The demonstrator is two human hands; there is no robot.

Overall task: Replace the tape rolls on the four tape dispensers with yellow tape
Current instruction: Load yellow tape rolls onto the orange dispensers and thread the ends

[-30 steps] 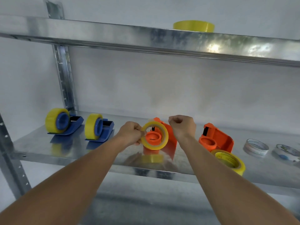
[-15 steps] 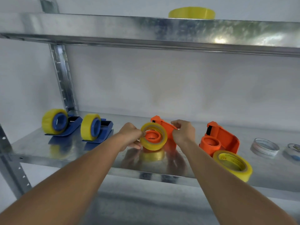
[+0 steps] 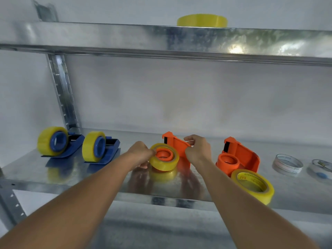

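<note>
On the metal shelf (image 3: 53, 178) two blue dispensers (image 3: 59, 144) (image 3: 102, 148) stand at the left, each with a yellow roll on it. In the middle lies an orange dispenser (image 3: 177, 145) with a yellow tape roll (image 3: 164, 163) around its orange hub. My left hand (image 3: 142, 152) pinches that roll's left edge. My right hand (image 3: 198, 150) grips the orange dispenser's body. A second orange dispenser (image 3: 239, 157) lies to the right with a bare hub, and a loose yellow roll (image 3: 252, 185) leans in front of it.
Two clear, nearly used-up tape rolls (image 3: 287, 164) (image 3: 321, 168) lie at the far right of the shelf. Another yellow roll (image 3: 202, 20) sits on the upper shelf (image 3: 125, 38). A steel upright (image 3: 62, 94) stands behind the blue dispensers.
The yellow roll and orange dispenser came down from mid-air onto the shelf, with the roll now seated over the hub. Both hands stayed on them.
</note>
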